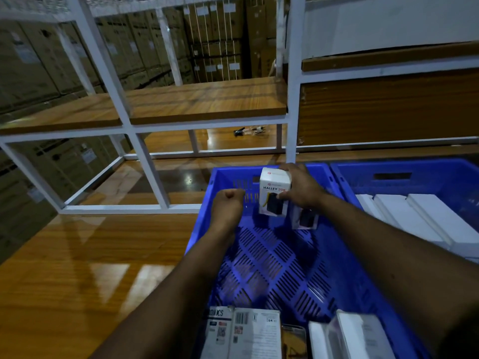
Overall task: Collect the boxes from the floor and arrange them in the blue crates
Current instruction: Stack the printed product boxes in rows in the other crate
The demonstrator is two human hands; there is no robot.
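Note:
My right hand (300, 186) grips a white box (272, 187) printed "HALLEY 20K" and holds it upright at the far end of a blue crate (272, 268). A second similar box (305, 218) stands just right of it, partly hidden under my wrist. My left hand (228, 206) hovers to the left of the held box, fingers curled into a fist with nothing in it. Near the crate's front end lie a box with barcodes (243, 332) and white boxes (355, 335). A second blue crate (404, 177) at the right holds several white boxes (425, 221).
A white metal rack (145, 161) with wooden shelves (207, 102) stands just beyond the crates. Small dark items (246, 130) lie on a lower shelf. Glossy wooden floor (77, 268) spreads to the left. Stacked cardboard cartons (215, 40) fill the background.

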